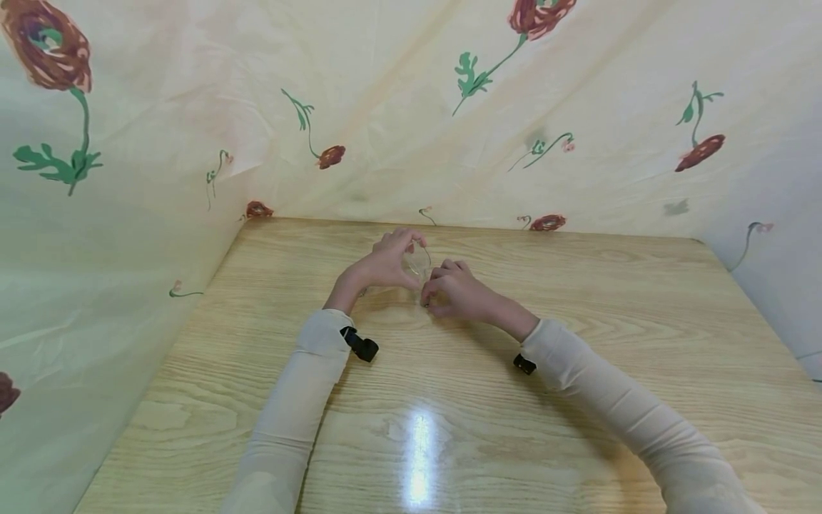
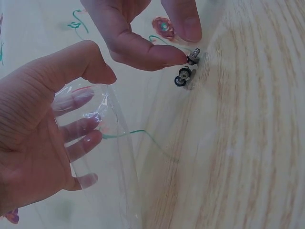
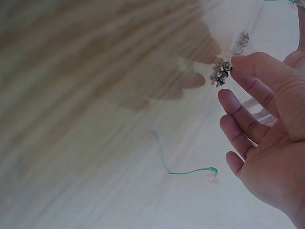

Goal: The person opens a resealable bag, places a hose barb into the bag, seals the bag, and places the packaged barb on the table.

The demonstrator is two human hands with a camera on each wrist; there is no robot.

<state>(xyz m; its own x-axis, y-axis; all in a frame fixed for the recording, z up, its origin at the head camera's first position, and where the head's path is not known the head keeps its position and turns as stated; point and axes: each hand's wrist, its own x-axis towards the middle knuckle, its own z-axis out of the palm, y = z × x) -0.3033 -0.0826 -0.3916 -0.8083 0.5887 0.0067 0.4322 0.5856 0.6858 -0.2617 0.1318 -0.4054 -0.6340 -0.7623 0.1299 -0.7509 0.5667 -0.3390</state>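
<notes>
My left hand (image 1: 385,264) holds a clear plastic bag (image 2: 116,157) near its top edge. In the left wrist view its thumb lies along the bag's edge, and the other fingers show through the film. To the right, my right hand (image 1: 459,293) reaches down to the table with thumb and index finger at a small metal fitting (image 2: 193,57) with a dark ring. Beside that fitting, more metal fittings with black rings (image 2: 182,76) lie on the table. The right hand's other fingers are spread apart in the right wrist view.
A glossy wood-grain table (image 1: 417,385) reflects the hands and fittings. Flowered cloth (image 1: 398,107) hangs along the back and sides. Another small, shiny cluster (image 3: 241,43) shows beyond the right hand's thumb.
</notes>
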